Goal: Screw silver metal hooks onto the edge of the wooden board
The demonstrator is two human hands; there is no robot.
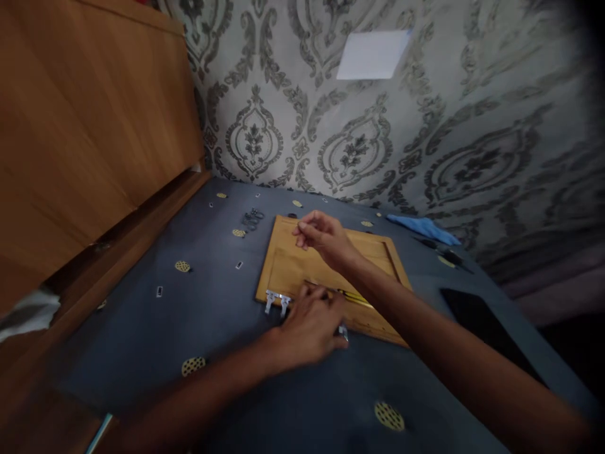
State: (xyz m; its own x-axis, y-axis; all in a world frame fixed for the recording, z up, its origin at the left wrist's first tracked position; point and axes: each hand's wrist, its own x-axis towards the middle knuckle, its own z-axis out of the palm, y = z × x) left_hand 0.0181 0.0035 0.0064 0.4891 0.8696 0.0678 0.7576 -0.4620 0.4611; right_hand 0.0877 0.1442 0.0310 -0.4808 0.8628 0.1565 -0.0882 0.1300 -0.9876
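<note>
1. Board [289,260] lies on the blue sheet [227,340]; metal hinges [278,297] line its near edge.
2. Left hand [312,323] covers that edge, fingers bent; its grip cannot be told.
3. Right hand [327,238] hovers above the board, fingertips together, contents unclear.
4. Yellow tool [355,297] lies on the board.
5. Blue rag [425,229] lies beyond, rightward.

Left hand [314,321] low, palm down; right hand [325,236] farther forward, fingertips [303,227] apparently in a pinch
</note>
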